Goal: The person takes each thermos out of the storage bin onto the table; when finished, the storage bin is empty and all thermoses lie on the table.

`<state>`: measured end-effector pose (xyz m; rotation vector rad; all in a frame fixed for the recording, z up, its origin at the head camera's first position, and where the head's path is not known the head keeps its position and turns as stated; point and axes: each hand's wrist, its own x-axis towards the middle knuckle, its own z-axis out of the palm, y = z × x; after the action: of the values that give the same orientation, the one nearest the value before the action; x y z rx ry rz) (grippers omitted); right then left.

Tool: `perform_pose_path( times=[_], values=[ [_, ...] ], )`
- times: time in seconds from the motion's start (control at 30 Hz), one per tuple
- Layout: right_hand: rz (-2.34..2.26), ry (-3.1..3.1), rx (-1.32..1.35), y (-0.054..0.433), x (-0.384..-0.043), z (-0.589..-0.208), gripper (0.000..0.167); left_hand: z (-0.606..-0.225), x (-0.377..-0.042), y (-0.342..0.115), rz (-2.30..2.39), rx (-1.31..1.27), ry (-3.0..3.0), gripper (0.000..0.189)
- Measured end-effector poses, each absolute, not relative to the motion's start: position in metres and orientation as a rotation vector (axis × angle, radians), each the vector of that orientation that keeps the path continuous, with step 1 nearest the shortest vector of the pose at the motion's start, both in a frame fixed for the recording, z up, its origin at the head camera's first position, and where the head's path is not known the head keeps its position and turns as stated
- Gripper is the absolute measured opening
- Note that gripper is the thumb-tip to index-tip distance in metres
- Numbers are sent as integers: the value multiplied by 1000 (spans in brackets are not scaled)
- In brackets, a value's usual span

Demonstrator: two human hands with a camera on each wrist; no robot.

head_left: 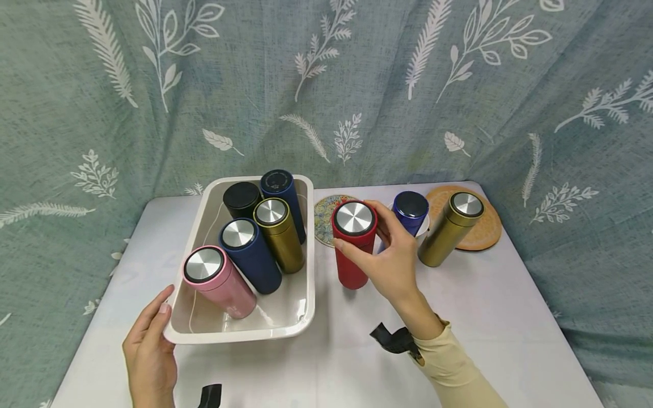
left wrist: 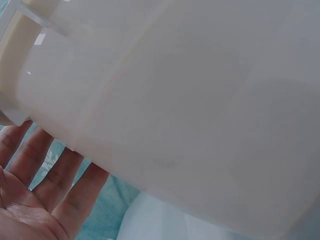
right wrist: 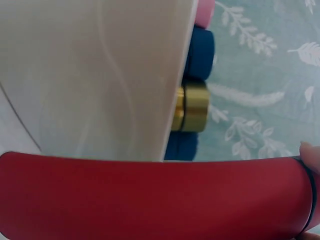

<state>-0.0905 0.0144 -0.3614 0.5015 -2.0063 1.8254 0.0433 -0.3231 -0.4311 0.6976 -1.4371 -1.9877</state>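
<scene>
A red thermos (head_left: 353, 255) with a silver-topped lid stands upright to the right of the white bin (head_left: 306, 306). My right hand (head_left: 393, 255) grips it near the lid, thumb on the near side and fingers behind; its long red body (right wrist: 150, 197) crosses the right wrist view. My left hand (head_left: 150, 345) touches the bin's front left corner, and the left wrist view has its straight fingers (left wrist: 82, 195) against the outer wall. Inside the bin lean a pink thermos (head_left: 229, 289), a navy one (head_left: 257, 263), a gold one (head_left: 285, 243) and two dark ones behind.
Right of the red thermos are a blue thermos (head_left: 410, 211) and a tilted gold thermos (head_left: 441, 235). A round orange mat (head_left: 484, 232) and a patterned round mat (head_left: 326, 221) lie at the back of the white table (head_left: 484, 340). A leaf-print curtain (head_left: 255, 85) hangs behind.
</scene>
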Motion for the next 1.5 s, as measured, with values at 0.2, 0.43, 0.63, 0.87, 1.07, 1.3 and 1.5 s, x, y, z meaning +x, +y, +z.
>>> perform_pose_path(
  times=[0.2,0.43,0.63,0.87,1.07,1.3,1.5],
  values=[
    [1814,-2048,472,10,-98,-375,68,-432,43,-324,-2003,691,-1432,36],
    [1823,-2065,437,5,-104,-388,69,-433,43,-324,-2011,674,-1421,36],
    [1860,-2071,379,3,-110,-395,71,-431,43,-323,-1971,714,-1466,38],
    [1866,-2041,369,2,-115,-402,70,-430,43,-323,-1971,717,-1470,38],
    [1875,-2003,360,0,-119,-407,68,-430,43,-323,-1966,724,-1474,38],
    [1894,-2043,307,-2,-123,-410,72,-428,43,-323,-1970,724,-1469,38],
    [1881,-2058,289,-4,-117,-396,69,-428,43,-322,-1966,727,-1469,38]
  ],
)
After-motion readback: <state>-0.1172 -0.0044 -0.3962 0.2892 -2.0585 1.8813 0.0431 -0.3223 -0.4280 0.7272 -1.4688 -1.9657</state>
